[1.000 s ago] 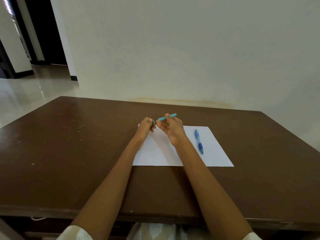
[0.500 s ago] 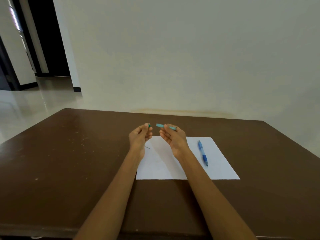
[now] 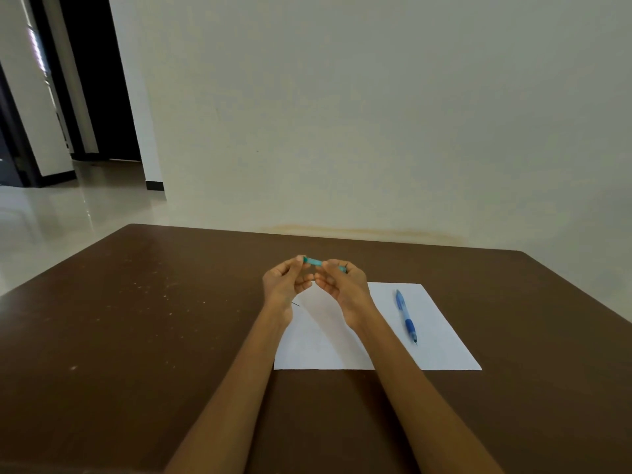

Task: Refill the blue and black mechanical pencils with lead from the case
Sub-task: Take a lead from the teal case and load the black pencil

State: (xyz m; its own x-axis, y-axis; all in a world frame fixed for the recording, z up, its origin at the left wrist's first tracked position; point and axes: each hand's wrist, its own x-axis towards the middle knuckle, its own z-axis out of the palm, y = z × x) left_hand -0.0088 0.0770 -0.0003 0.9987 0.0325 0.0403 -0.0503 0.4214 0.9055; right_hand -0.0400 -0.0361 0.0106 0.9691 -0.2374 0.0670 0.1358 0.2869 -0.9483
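While both forearms reach out over the brown table (image 3: 136,336), the nearest thing beyond its front edge is the white sheet of paper (image 3: 441,350), which serves as the landmark. On the right half of the paper lies the blue mechanical pencil (image 3: 406,317), its tip toward the person and its cap end away. Near the paper's left edge, just beside the left wrist, rests a thin dark sliver — likely a lead (image 3: 296,304), too small to be sure of. Above the far left part of the paper both hands are raised: the left hand (image 3: 284,283) pinches 1 end of a small teal lead case (image 3: 314,261) with curled fingers, and the right hand (image 3: 342,285) grips the other end — the 2 hands nearly touching. Beyond the paper the table runs to a pale wall (image 3: 376,114).
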